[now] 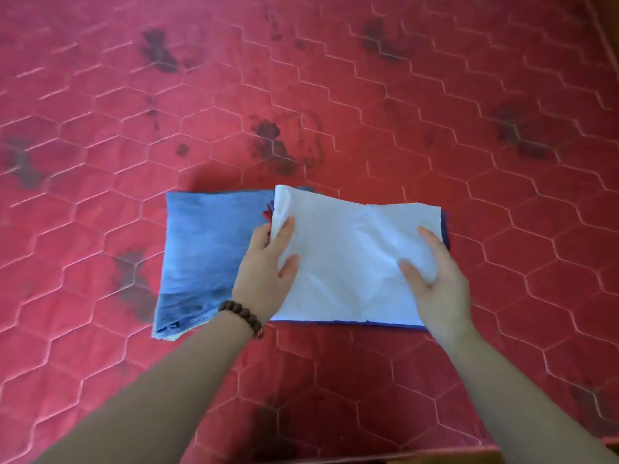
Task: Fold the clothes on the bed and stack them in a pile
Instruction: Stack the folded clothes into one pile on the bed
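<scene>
A folded white garment (351, 249) lies on top of a pile near the front of the red bed (301, 95). Dark blue cloth (368, 324) shows under its near and right edges, and a bit of red cloth (267, 214) peeks out at its left edge. A folded light blue garment (204, 256) lies at the bottom of the pile and sticks out to the left. My left hand (264, 266) holds the white garment's left edge, thumb on top and fingers tucked under. My right hand (435, 279) holds its right edge, thumb on top and fingers at the side.
The red quilted mattress has a hexagon stitch pattern and several dark stains, one (134, 279) just left of the pile. The bed's far right edge (603, 38) and near edge (502, 458) are in view. A bead bracelet (241, 313) is on my left wrist.
</scene>
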Available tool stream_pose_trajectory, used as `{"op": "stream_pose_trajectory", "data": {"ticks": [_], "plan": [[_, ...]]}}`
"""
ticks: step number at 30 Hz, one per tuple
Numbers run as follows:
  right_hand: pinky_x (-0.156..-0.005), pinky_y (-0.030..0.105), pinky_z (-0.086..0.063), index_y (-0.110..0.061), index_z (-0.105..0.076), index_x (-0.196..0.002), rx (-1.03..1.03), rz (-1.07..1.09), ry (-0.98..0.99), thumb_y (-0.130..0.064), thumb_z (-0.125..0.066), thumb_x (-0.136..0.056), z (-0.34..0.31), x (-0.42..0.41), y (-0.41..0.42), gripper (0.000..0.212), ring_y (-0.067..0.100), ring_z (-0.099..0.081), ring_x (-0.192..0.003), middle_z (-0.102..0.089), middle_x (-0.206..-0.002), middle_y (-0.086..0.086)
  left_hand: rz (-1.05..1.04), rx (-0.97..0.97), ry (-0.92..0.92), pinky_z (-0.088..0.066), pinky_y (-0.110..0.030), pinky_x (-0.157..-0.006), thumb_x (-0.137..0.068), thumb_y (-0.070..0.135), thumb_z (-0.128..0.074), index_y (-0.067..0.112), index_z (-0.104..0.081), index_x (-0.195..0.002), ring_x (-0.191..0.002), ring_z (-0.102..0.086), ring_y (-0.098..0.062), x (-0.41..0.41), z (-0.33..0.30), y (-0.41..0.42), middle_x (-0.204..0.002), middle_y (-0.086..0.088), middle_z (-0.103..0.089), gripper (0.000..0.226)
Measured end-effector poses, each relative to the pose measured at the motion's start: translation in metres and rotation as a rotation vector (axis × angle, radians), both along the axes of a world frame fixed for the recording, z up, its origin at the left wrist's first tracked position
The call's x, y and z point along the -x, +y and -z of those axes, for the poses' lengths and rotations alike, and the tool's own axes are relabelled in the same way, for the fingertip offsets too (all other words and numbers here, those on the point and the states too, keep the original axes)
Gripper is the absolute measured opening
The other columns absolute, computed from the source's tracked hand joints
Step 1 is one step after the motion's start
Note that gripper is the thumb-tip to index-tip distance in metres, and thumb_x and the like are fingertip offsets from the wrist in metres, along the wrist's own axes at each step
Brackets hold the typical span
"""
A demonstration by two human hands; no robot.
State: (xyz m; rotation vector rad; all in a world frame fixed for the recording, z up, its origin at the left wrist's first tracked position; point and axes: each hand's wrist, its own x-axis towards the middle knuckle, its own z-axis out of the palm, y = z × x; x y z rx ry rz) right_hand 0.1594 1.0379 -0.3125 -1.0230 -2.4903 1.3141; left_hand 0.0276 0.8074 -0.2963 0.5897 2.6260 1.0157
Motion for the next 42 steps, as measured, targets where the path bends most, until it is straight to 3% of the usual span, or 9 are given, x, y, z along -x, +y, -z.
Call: {"op": "stream_pose_trajectory", "data": {"ticks": [6,12,20,26,29,33,37,40,42], "plan": [[-0.094,-0.004,-0.021,-0.034,-0.042,-0.143,-0.035,-0.208,0.096,-0.034,-0.062,-0.093,0.006,0.095,-0.095,0.054,-0.027,-0.034,-0.115,-0.041,-0.130,-0.037,-0.232,0.005,0.048,-0.028,-0.003,-0.076,-0.087,0.008,-0.067,0.023,-0.046,-0.143,-0.085,-0.037,0.003,0.060,0.009,-0.128,-0.117,0.004,-0.041,0.061],[-0.094,0.042,-0.041,-0.049,-0.013,-0.149,-0.046,-0.283,-0.310,-0.046,-0.053,-0.093,0.048,0.123,-0.126,0.069,0.037,-0.049,-0.113,-0.049,-0.111,0.012,-0.303,0.096,-0.287,-0.033,-0.019,-0.092,-0.091,0.026,-0.065,0.039,-0.034,-0.147,-0.098,-0.048,-0.017,0.079,0.066,-0.168,-0.123,-0.008,-0.045,0.066],[-0.085,0.030,-0.036,-0.042,-0.017,-0.151,-0.026,-0.367,-0.225,-0.036,-0.054,-0.097,0.054,0.137,-0.121,0.065,0.031,-0.053,-0.117,-0.056,-0.135,0.006,-0.226,-0.094,-0.362,-0.045,-0.031,-0.098,-0.090,0.016,-0.065,0.046,-0.035,-0.143,-0.114,-0.056,-0.016,0.100,0.071,-0.173,-0.134,0.026,-0.039,0.068],[-0.085,0.019,-0.033,-0.038,-0.023,-0.151,-0.138,-0.317,-0.082,-0.037,-0.050,-0.098,0.054,0.128,-0.138,0.059,0.018,-0.050,-0.115,-0.051,-0.135,0.009,-0.254,-0.188,-0.293,-0.035,-0.024,-0.107,-0.090,0.016,-0.065,0.050,-0.036,-0.142,-0.128,-0.043,-0.006,0.112,0.062,-0.179,-0.135,0.032,-0.036,0.068],[-0.089,0.029,-0.036,-0.039,-0.021,-0.151,-0.099,-0.303,-0.217,-0.035,-0.052,-0.098,0.060,0.130,-0.141,0.061,0.029,-0.051,-0.119,-0.047,-0.135,0.013,-0.227,-0.075,-0.374,-0.033,0.002,-0.083,-0.093,0.019,-0.063,0.048,-0.032,-0.145,-0.114,-0.046,-0.006,0.107,0.070,-0.183,-0.133,0.021,-0.040,0.067],[-0.082,0.025,-0.036,-0.037,-0.026,-0.151,-0.171,-0.283,-0.142,-0.031,-0.053,-0.098,0.053,0.135,-0.145,0.060,0.027,-0.054,-0.107,-0.048,-0.121,0.007,-0.232,-0.047,-0.328,-0.026,-0.014,-0.098,-0.093,0.020,-0.062,0.047,-0.029,-0.147,-0.121,-0.039,-0.006,0.107,0.074,-0.180,-0.137,0.013,-0.042,0.069],[-0.077,0.027,-0.041,-0.034,-0.026,-0.151,-0.247,-0.306,-0.130,-0.034,-0.051,-0.098,0.055,0.132,-0.144,0.059,0.026,-0.057,-0.102,-0.048,-0.126,0.010,-0.239,-0.074,-0.293,-0.023,-0.001,-0.093,-0.093,0.021,-0.062,0.045,-0.030,-0.147,-0.115,-0.035,0.005,0.102,0.076,-0.184,-0.129,0.021,-0.038,0.067],[-0.077,0.037,-0.044,-0.039,-0.023,-0.151,-0.262,-0.295,-0.309,-0.042,-0.050,-0.097,0.054,0.134,-0.146,0.060,0.028,-0.053,-0.088,-0.046,-0.113,0.010,-0.217,0.025,-0.277,-0.035,-0.025,-0.099,-0.093,0.027,-0.062,0.039,-0.031,-0.148,-0.112,-0.044,-0.013,0.101,0.072,-0.177,-0.124,0.006,-0.042,0.064],[-0.095,0.050,-0.041,-0.036,-0.033,-0.149,-0.474,-0.250,-0.356,-0.045,-0.052,-0.095,0.048,0.138,-0.149,0.058,0.034,-0.048,-0.109,-0.044,-0.129,0.017,-0.291,0.141,-0.085,-0.036,-0.043,-0.102,-0.091,0.028,-0.063,0.027,-0.044,-0.144,-0.116,-0.042,-0.027,0.103,0.064,-0.173,-0.128,-0.007,-0.042,0.056]]}}
